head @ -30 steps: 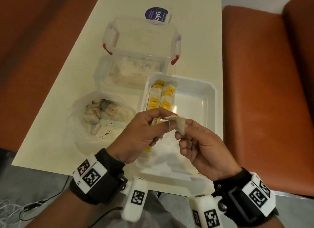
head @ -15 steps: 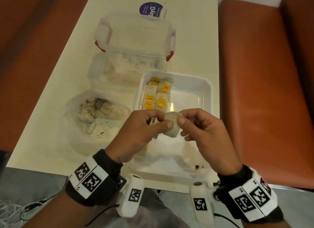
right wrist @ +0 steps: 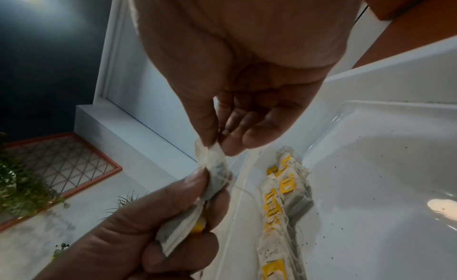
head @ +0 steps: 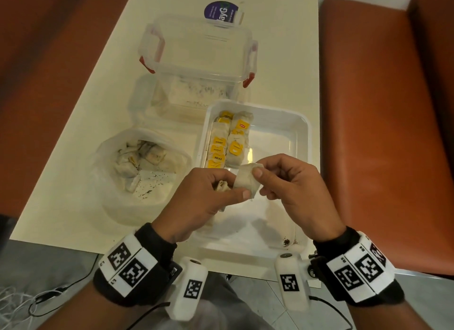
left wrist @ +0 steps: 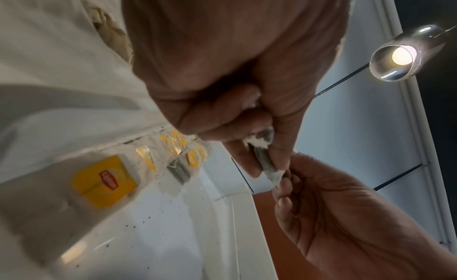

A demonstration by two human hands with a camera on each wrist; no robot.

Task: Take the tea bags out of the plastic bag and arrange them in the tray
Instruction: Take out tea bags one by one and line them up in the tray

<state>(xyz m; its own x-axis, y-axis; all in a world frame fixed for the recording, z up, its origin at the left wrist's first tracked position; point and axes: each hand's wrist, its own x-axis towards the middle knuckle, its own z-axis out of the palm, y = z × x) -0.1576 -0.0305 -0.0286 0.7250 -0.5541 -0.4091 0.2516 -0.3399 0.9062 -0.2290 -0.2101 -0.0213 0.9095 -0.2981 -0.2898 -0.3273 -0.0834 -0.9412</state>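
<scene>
Both hands hold one pale tea bag [head: 246, 182] above the near part of the white tray [head: 301, 123]. My left hand [head: 211, 194] pinches its lower edge with the thumb and also grips more tea bags [head: 222, 186] in its curled fingers. My right hand [head: 277, 174] pinches the bag's upper corner. In the right wrist view the tea bag [right wrist: 213, 167] hangs between the two pinches, and the left wrist view shows the tea bag [left wrist: 265, 165] too. Two rows of tea bags with yellow tags [head: 228, 143] lie along the tray's left side. The plastic bag [head: 137, 172] with several tea bags sits left of the tray.
A clear lidded box [head: 199, 49] with red clips stands behind the tray, on another clear container. A round purple label [head: 221, 11] lies at the far table end. An orange bench [head: 383, 133] runs along the right. Tea dust specks the tray floor [head: 287, 242].
My hands have come together on the tea bag: the right hand shifted from pulling it aside to pinching its upper corner, close against the left thumb. The view shifted slightly.
</scene>
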